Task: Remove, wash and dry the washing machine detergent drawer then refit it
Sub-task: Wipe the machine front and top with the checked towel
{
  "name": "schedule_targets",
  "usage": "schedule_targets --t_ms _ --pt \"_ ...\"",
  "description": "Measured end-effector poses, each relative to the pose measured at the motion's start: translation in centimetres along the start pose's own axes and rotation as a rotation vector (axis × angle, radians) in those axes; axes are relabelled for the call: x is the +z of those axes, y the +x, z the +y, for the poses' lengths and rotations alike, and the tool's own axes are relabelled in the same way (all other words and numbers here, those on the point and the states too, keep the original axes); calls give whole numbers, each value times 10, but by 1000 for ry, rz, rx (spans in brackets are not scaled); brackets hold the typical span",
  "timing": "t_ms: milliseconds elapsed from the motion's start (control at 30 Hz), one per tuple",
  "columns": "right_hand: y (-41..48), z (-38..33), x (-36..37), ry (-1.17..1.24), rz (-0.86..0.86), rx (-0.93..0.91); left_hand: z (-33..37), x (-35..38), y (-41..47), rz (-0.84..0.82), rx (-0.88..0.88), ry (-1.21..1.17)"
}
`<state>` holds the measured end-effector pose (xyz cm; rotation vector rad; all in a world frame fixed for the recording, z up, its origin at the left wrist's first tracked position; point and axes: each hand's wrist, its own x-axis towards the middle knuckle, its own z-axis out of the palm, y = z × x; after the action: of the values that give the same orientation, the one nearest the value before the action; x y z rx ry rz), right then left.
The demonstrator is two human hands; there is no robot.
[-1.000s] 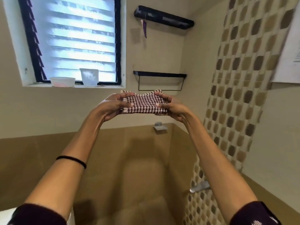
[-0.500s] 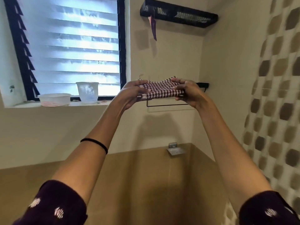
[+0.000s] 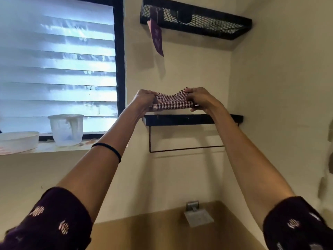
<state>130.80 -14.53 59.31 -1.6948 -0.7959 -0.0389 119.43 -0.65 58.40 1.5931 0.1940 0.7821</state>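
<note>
A folded red-and-white checked cloth [image 3: 172,101] is held up high with both arms stretched out. My left hand [image 3: 144,101] grips its left end and my right hand [image 3: 200,100] grips its right end. The cloth hangs just above the lower black wall shelf [image 3: 191,120], which has a thin rail under it. The detergent drawer and the washing machine are not in view.
An upper black mesh shelf [image 3: 196,24] holds dark items, and a purple tag [image 3: 157,37] hangs from it. On the window sill stand a translucent tub [image 3: 65,129] and a white bowl [image 3: 18,141]. A small metal soap dish [image 3: 197,216] sticks out of the wall below.
Both hands have carried the cloth upward and forward, from below the lower shelf to just above it. The camera has tilted up toward the shelves.
</note>
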Motion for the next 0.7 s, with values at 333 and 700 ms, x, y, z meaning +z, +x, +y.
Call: schedule_targets --t_ms 333,700 --pt "57 39 17 -551 -179 -19 -36 9 68 17 -122 512" --pt "71 50 38 -1067 -85 -48 -43 28 81 17 -16 1345"
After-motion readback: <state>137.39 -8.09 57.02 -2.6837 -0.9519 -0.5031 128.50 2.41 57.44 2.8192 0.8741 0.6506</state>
